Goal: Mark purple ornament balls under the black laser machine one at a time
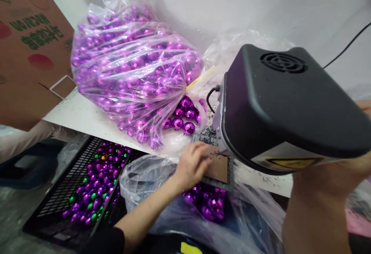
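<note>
"What are the hands doing?"

"The left hand has its fingers bent and slightly apart over the left side of a brown board. I can't tell whether they pinch anything. The right hand is mostly hidden by a black machine, so I can't tell its state either."

"And around the left hand?"

"The board lies on a grey plate just to its right, with the machine overhanging further right. Purple balls sit in an open clear bag right below it."

"Beyond it?"

"A few loose-looking purple balls beside the yellow tie of a big, full plastic sack, on the white bench."

"Farther left of that hand?"

"A black crate holding purple and green balls, then a cardboard box past it."
</note>
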Demonstrator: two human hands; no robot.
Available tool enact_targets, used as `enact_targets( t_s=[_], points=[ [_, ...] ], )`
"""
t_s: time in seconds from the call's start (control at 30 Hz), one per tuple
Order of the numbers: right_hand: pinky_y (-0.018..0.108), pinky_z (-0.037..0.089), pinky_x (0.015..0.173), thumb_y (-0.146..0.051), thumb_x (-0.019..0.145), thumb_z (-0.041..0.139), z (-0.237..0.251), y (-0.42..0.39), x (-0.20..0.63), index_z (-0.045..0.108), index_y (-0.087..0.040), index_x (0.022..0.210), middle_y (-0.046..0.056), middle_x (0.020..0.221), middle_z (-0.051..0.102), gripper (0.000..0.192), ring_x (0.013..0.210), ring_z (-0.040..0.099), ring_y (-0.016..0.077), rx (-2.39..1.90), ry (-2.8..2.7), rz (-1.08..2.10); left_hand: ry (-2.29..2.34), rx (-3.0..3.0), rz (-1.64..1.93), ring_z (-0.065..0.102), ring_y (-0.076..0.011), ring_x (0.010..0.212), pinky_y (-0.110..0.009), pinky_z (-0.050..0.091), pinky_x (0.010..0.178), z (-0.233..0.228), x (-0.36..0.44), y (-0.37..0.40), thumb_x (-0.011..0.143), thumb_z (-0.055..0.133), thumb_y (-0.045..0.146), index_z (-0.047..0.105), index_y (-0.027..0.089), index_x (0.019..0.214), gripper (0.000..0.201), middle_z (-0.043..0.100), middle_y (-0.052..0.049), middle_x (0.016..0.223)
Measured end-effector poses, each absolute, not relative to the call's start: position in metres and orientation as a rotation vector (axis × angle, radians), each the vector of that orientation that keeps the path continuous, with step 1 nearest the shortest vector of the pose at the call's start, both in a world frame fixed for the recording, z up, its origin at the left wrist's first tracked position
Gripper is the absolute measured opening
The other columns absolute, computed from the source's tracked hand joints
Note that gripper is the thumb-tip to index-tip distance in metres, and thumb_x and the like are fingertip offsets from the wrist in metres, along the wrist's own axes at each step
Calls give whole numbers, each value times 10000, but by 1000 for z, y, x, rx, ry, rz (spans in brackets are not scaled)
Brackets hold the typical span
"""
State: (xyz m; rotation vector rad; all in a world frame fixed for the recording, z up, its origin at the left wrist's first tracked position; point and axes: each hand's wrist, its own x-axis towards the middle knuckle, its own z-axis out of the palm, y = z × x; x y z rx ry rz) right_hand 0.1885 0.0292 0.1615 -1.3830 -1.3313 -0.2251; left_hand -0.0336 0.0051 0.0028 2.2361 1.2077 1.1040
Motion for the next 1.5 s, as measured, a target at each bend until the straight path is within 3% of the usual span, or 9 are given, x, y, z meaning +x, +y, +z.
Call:
enact_targets(
  t_s=[0.07, 0.23, 0.43, 0.6, 0.73, 0.83, 1.1, 1.27, 1.5],
  points=[
    [332, 277, 708, -518, 989, 423, 161, 32, 188, 555, -234, 855, 13, 709, 411, 340, 666, 358, 130, -1374, -1252, -191, 1561, 2293, 974, 546, -311, 1242, -489, 488, 1048, 6, -47, 46, 974, 487, 132, 568, 173, 1369, 405, 584, -170, 1391],
    [282, 277, 661, -506, 915, 552, 163, 38, 186, 569, -155, 780, -19, 668, 440, 377, 638, 357, 63, -1298, -1175, -142, 1663, 2493, 522, 554, -349, 1210, -546, 468, 1036, 6, -63, 105, 910, 539, 83, 598, 151, 1362, 461, 608, -176, 1327],
    [274, 286, 663, -561, 948, 530, 163, 36, 188, 589, -143, 818, -25, 686, 426, 441, 645, 363, 46, -1266, -1243, -158, 1201, 1687, 925, 621, -222, 1005, -395, 555, 921, 17, -86, 84, 919, 667, 341, 502, 282, 1501, 608, 582, -97, 1335],
    [269, 231, 640, -545, 951, 515, 164, 40, 186, 534, -137, 762, -27, 657, 305, 450, 632, 303, 40, -1252, -1226, -204, 970, 1272, 827, 641, -229, 1073, -305, 552, 808, 26, -86, 42, 978, 588, 476, 522, 306, 1493, 546, 640, -78, 1339],
    [316, 243, 659, -479, 976, 451, 167, 37, 182, 500, -192, 777, 9, 681, 342, 353, 651, 319, 90, -1320, -1243, -172, 1072, 1312, 870, 667, -225, 1017, -340, 553, 875, 21, -63, 21, 816, 801, 421, 614, 196, 1261, 532, 711, -65, 1115],
    [343, 262, 696, -475, 981, 437, 170, 32, 180, 490, -219, 795, 24, 704, 357, 321, 659, 320, 115, -1383, -1242, -116, 1207, 1470, 872, 678, -236, 988, -389, 547, 914, 14, -49, 13, 782, 837, 391, 649, 182, 1151, 464, 727, -49, 1060],
    [333, 283, 712, -456, 974, 446, 173, 29, 179, 491, -224, 805, 30, 740, 394, 290, 701, 394, 129, -1389, -1259, -122, 1191, 1878, 922, 643, -295, 1154, -494, 519, 1035, -1, -38, 11, 848, 795, 313, 705, 222, 1183, 359, 687, -100, 1202],
    [331, 263, 703, -415, 970, 424, 171, 29, 179, 483, -218, 824, 36, 744, 367, 252, 692, 375, 135, -1372, -1288, -140, 1148, 1900, 964, 624, -310, 1221, -524, 524, 1072, -5, -26, 8, 840, 788, 290, 625, 254, 1277, 467, 649, -107, 1296],
    [348, 277, 737, -462, 967, 337, 165, 28, 183, 492, -226, 869, 45, 769, 337, 299, 711, 340, 143, -1313, -1328, -167, 1300, 1882, 960, 625, -348, 1201, -583, 529, 1048, -13, -3, 8, 798, 801, 294, 603, 279, 1226, 472, 674, -103, 1215]
  ],
)
